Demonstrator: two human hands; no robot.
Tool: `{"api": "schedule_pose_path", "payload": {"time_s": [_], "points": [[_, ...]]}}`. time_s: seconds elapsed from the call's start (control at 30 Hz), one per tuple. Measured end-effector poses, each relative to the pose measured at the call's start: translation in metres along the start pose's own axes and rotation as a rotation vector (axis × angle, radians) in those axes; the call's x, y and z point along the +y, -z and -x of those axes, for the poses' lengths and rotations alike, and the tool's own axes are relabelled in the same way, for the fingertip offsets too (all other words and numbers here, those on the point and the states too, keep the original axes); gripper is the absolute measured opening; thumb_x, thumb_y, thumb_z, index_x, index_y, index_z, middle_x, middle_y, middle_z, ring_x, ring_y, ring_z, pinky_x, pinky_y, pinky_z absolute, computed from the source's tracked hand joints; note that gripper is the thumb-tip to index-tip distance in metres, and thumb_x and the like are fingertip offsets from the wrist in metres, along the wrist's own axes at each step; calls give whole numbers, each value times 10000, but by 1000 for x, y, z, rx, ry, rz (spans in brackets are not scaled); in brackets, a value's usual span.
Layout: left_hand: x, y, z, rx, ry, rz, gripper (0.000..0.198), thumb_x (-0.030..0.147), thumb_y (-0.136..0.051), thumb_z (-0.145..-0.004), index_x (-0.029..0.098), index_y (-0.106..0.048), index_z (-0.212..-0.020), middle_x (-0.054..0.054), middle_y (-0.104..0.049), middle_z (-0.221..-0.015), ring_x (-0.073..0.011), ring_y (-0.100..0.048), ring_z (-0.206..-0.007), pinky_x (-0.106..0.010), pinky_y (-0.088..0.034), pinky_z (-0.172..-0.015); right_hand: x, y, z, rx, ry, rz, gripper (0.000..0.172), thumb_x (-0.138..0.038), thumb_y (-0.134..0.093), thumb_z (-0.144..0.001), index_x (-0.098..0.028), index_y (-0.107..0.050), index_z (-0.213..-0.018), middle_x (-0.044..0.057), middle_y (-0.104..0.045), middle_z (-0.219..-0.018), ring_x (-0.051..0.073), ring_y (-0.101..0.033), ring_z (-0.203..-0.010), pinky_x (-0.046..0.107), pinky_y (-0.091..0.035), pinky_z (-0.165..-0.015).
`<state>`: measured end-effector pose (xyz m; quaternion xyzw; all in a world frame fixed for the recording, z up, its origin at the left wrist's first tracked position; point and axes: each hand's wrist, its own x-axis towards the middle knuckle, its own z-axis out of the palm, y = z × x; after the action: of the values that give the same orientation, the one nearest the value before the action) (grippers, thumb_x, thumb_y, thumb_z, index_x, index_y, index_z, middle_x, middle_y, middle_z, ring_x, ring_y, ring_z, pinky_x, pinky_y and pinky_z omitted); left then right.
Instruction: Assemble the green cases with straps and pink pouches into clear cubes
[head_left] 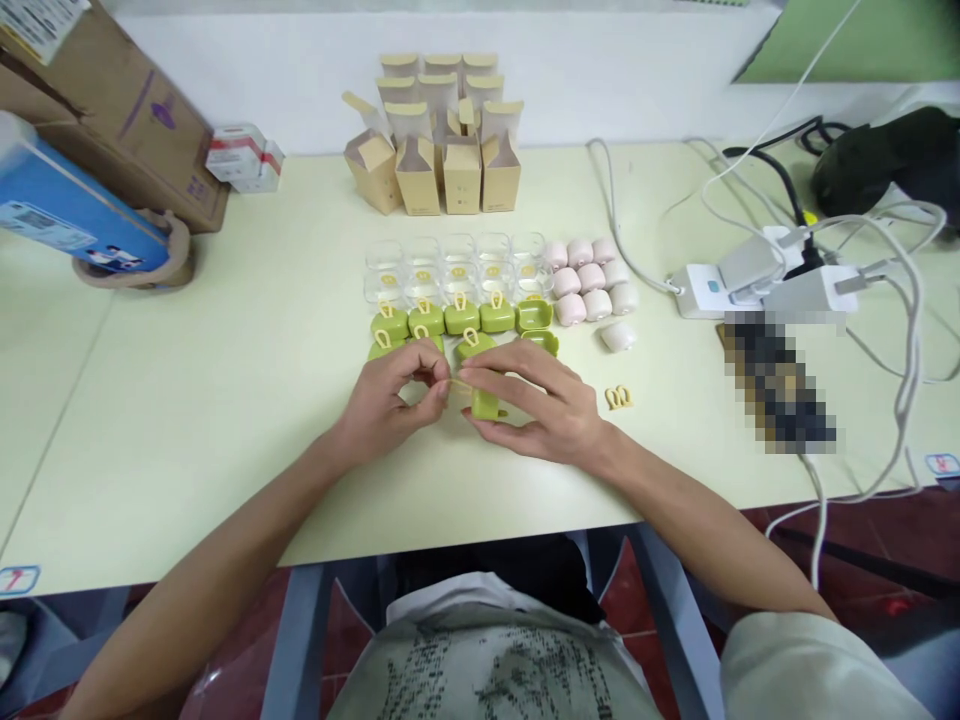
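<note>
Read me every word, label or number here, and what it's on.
Nothing is clearly legible.
Shirt: print blurred.
Large carton: label, print too small.
Blue package: label too small.
Red-white boxes: too blurred.
Small tan boxes: print too small.
Table stickers: red marks unclear.

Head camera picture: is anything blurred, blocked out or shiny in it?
In the head view, the left hand and right hand look fairly crisp; in that same head view, coarse pixel squares mask a dark object at right, and the red floor carries pale glare at lower left.
</note>
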<state>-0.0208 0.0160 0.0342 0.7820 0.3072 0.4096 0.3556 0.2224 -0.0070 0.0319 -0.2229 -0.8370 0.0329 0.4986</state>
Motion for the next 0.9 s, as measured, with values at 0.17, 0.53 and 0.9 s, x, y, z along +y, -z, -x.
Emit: {"api": "schedule_pose_path", "payload": {"time_s": [0.17,0.53,0.9], "points": [[2,2,-1,-22,-77,-91,99,176,-670,-1047,214,-649,-959,6,-707,-862,-107,-682,-716,-216,-564,-667,1,3,-2,7,7,4,436,-178,-826,-987,-178,-672,-1395,157,-816,-1214,261,-818,-1137,436,-740,-923],[-12,-27,-9,154,-525,-1034,220,360,-816,-1032,221,-743,-1187,-39,-858,-1091,-312,-757,-1087,-440,-541,-890,27,24,-2,258,-473,49,243,-413,-797,-1042,-295,-764,-1252,108,-711,-1258,270,-732,-1208,363,-706,-754],[-17,-22,-2,173,-532,-1046,169,112,-760,-1018,228,-769,-1141,-33,-866,-1093,-289,-764,-1130,-423,-510,-930,27,22,7,-35,-257,342,209,-323,-777,-1053,-256,-757,-1249,119,-803,-1247,289,-778,-1123,457,-648,-932]]}}
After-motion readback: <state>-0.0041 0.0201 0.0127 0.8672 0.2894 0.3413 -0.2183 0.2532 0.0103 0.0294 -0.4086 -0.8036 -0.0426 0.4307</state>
